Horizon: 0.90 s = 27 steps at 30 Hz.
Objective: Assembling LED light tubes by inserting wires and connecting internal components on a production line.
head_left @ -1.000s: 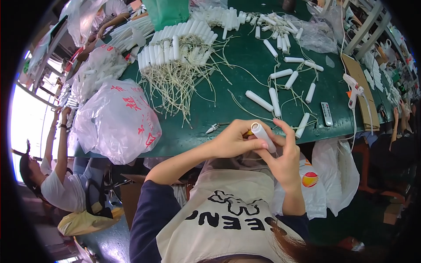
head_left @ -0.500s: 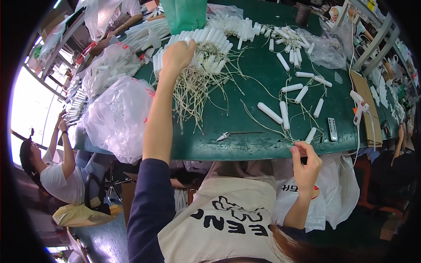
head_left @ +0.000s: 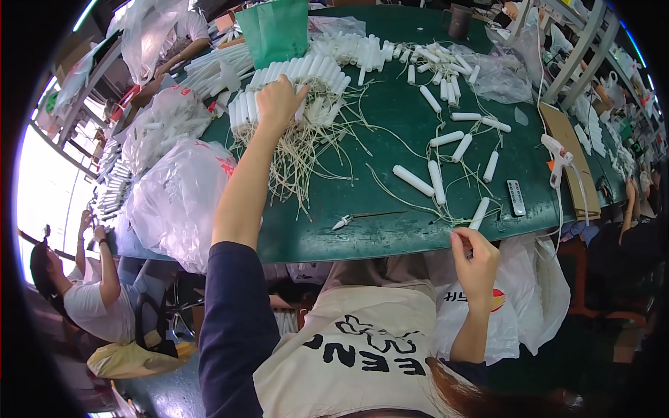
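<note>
A: Where are the hands?
B: The left hand (head_left: 279,104) is stretched forward onto the stacked white tubes (head_left: 319,68), fingers curled down; I can't tell whether it grips one. The right hand (head_left: 479,262) is at the near edge of the bench (head_left: 327,245), thumb and fingertips close together; whether anything is pinched there, I can't make out.

A: What's nearest them?
B: Pale wires (head_left: 296,164) spill from the stack, just on the near side of the left hand. A single white tube (head_left: 479,213) lies just beyond the right hand.

A: And farther out?
B: Between the hands, a thin tool with a white tip (head_left: 343,222). Ahead of the right hand, loose wired tubes (head_left: 414,180); to its right, a glue gun (head_left: 557,159). Left of the left hand and nearer the body, a clear plastic bag (head_left: 174,202); beyond that hand, a green bag (head_left: 274,33).
</note>
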Each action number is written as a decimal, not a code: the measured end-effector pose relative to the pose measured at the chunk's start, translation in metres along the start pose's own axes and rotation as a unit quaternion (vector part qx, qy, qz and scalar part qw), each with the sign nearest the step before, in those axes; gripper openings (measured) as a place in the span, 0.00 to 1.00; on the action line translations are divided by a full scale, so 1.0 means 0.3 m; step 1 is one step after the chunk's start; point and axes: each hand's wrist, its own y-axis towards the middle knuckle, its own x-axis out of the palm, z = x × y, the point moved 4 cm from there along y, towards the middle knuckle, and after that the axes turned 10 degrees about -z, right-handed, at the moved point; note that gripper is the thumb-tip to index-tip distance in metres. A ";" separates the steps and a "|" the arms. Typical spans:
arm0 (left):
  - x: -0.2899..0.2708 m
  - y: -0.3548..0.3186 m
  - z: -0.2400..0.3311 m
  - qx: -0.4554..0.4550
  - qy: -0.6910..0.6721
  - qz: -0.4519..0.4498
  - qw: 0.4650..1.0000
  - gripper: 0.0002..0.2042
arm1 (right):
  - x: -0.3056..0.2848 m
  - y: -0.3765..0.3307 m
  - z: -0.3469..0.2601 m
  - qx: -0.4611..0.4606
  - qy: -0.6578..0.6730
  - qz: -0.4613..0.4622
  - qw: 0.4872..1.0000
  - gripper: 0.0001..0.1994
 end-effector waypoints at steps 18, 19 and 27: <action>0.024 0.021 0.041 0.017 0.085 -0.088 0.992 0.18 | -0.016 -0.031 0.035 -0.001 -0.008 -0.017 1.000 0.05; 0.005 0.011 0.071 0.022 0.084 -0.087 0.992 0.18 | -0.015 -0.034 0.037 0.000 -0.011 -0.021 1.000 0.05; -0.089 -0.316 0.520 0.442 -0.177 -0.223 0.851 0.17 | -0.003 -0.018 0.041 0.004 -0.008 -0.023 1.000 0.05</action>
